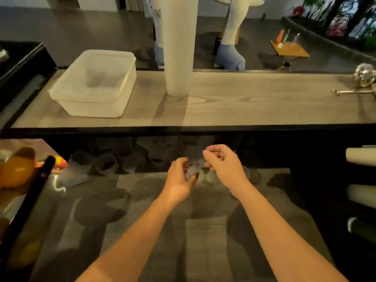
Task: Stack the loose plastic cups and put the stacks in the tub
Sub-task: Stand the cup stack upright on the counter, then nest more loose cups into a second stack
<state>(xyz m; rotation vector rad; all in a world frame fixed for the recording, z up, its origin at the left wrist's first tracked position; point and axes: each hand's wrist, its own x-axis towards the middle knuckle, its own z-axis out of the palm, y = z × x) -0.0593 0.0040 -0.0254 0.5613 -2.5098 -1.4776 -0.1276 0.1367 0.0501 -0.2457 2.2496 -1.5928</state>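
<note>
A translucent plastic tub [61,92] sits on the left of the upper wooden shelf [264,102] and looks empty. A tall white stack of cups [179,47] stands upright on the shelf just right of the tub. Several loose clear plastic cups lie on the lower counter in the shadow under the shelf, for example cup [78,167] and cup [106,164]. My left hand [180,180] and my right hand [222,162] meet over the lower counter, both closed on a blurred clear cup [193,169] between them.
Orange fruit [16,171] and a black rail [30,202] border the counter on the left. White rolls [362,157] lie at the right edge. A shiny metal object [365,75] rests on the shelf's far right. A person's legs [231,55] stand beyond the shelf.
</note>
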